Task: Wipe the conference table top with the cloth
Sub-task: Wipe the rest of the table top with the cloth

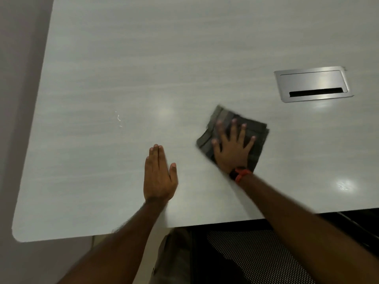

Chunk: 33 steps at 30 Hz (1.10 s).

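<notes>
Your left hand (159,177), fingers straight, lies flat on the pale table top (102,68). Your right hand (231,152), fingers spread, presses the grey cloth (256,130); cable hatch (311,83) beyond.

A plain grey-mauve surface (18,99), wall or floor unclear, fills 9 o'clock. A black mesh office chair (256,255) sits at 5 o'clock, and a brushed-metal rectangular cable hatch (311,78) at 2 o'clock.
</notes>
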Available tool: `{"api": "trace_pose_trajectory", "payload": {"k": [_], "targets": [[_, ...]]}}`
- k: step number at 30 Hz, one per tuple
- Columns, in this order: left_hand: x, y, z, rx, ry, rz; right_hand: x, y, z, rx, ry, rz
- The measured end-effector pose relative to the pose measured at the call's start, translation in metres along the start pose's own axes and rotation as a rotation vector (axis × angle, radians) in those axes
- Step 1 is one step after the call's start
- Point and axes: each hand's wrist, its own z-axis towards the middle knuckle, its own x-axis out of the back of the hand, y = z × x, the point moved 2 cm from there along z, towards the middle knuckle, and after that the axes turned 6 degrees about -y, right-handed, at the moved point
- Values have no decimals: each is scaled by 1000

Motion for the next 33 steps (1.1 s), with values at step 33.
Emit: {"api": "trace_pose_trajectory", "payload": {"k": [33], "targets": [[37,-24,5,-28,13,-309,-45,-32,-146,238,-132,-120]]}}
